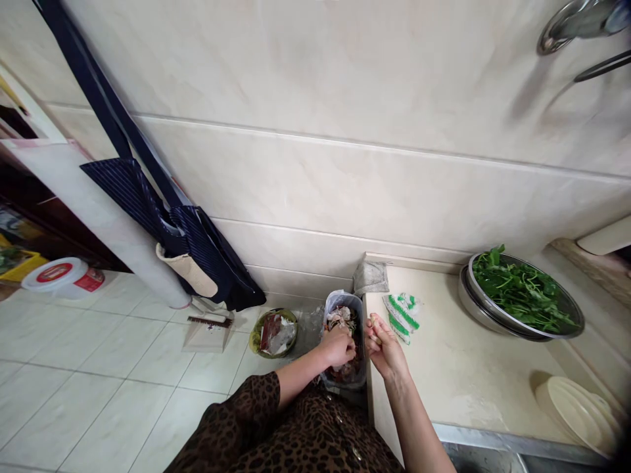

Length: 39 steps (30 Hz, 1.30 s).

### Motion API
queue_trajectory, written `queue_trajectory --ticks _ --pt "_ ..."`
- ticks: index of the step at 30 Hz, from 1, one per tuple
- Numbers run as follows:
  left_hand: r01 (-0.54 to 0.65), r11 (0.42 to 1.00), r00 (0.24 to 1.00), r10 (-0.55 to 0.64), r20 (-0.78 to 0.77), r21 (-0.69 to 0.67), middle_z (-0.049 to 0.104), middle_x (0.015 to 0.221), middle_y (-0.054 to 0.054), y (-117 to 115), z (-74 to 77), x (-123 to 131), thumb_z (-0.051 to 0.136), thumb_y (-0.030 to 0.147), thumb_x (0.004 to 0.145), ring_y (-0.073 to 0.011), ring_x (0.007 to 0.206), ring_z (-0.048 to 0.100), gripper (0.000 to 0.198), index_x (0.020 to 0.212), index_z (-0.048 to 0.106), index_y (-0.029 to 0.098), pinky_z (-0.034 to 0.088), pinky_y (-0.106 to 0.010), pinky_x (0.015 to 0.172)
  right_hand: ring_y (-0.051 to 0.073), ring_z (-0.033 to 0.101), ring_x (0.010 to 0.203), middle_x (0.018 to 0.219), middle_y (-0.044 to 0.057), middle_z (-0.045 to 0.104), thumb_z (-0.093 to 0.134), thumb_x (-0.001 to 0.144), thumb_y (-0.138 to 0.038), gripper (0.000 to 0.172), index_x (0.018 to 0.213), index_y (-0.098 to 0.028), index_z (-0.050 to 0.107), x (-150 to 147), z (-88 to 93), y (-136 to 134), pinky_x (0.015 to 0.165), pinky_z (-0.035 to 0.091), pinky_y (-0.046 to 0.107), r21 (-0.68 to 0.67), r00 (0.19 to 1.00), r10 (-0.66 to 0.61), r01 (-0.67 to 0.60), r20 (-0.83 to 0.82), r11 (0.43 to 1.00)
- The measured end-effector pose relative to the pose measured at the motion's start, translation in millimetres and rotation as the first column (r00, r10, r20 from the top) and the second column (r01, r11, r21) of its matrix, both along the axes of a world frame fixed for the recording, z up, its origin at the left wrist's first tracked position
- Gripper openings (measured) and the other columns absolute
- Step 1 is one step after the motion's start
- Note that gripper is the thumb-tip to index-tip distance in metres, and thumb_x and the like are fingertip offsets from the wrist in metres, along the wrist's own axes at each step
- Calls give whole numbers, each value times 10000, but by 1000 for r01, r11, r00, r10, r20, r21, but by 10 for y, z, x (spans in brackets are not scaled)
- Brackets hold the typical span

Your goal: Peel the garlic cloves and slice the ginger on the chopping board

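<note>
While down in the scraps (341, 318), left hand (338, 347) curled over, no way to tell if gripping anything. Scraps piled in a small bin (355, 328) lined with a clear bag (335, 301), on the floor right by the end of the counter (444, 374). Right hand (387, 348) just above the counter edge, fingers (374, 326) pinched shut, nothing clear between them. On the counter, a green and white bag (401, 317) and a steel bowl (466, 295) of greens (522, 289). On the floor near the bin, a dish (273, 333) and a dustpan (207, 335).
</note>
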<state>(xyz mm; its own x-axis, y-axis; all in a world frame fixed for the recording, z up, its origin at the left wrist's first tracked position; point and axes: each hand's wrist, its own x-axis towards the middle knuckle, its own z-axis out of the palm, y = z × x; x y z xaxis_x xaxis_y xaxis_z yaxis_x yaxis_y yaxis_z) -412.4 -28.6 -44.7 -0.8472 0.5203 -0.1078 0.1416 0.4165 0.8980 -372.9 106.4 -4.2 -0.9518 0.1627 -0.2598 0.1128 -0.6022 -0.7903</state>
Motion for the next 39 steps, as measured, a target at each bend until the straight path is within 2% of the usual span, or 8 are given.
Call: queue_trajectory --ticks 5,8,11,18,22,27,34,39 --pt "107 991 975 -121 -186 -83 617 1132 -63 -15 -12 -42 672 134 643 -319 1187 402 131 531 645 195 147 -479 1034 41 352 474 649 -37 470 762 640 -369 318 837 -195 583 57 78 24 352 160 129 -25 997 75 -74 3 997" --pt "89 995 985 -83 -152 33 671 956 -74 -3 100 -68 578 92 707 -257 1024 544 171 621 678 202 312 -405 961 51 380 479 652 -23 504 736 663 -418 309 796 -179 593 100 61 -11 361 188 148 105 999 39 -39 6 994" --pt "-73 979 996 61 69 191 654 693 -49 1 280 -79 584 143 718 -189 689 607 104 677 672 180 452 -312 704 68 384 465 600 -28 502 695 695 -456 321 810 -169 611 124 37 -45 377 227 172 293 1000 -13 10 10 956" --pt "-384 820 841 121 527 425 619 610 -14 -16 662 -14 779 314 547 -140 561 600 286 704 623 133 488 -256 543 146 509 575 662 25 587 534 828 -436 276 850 -185 646 149 95 -81 503 414 248 748 988 40 85 -148 658" --pt "-455 774 790 124 600 439 614 607 -7 -31 687 6 801 290 510 -142 570 611 304 682 608 131 505 -271 569 186 570 728 793 58 631 471 882 -336 217 877 -201 642 160 169 -81 675 456 299 868 967 129 133 -219 477" --pt "-487 730 759 83 646 479 586 594 13 -20 642 10 754 173 508 -118 545 583 229 659 587 133 495 -271 589 182 576 714 791 57 624 454 891 -254 190 880 -208 638 169 252 -99 647 453 295 913 946 177 193 -270 360" --pt "-530 676 750 91 655 512 477 518 53 21 681 -4 662 99 491 -67 470 479 165 551 517 148 392 -201 496 181 582 700 775 58 631 454 884 -264 211 864 -206 656 171 229 -224 637 462 296 896 944 102 260 -314 360" --pt "-506 700 774 111 624 503 467 515 48 33 647 -47 626 113 517 -69 467 461 143 552 495 160 361 -201 480 192 603 762 852 53 663 480 876 -297 217 997 -218 642 153 185 -197 691 468 296 855 960 111 174 -258 488"
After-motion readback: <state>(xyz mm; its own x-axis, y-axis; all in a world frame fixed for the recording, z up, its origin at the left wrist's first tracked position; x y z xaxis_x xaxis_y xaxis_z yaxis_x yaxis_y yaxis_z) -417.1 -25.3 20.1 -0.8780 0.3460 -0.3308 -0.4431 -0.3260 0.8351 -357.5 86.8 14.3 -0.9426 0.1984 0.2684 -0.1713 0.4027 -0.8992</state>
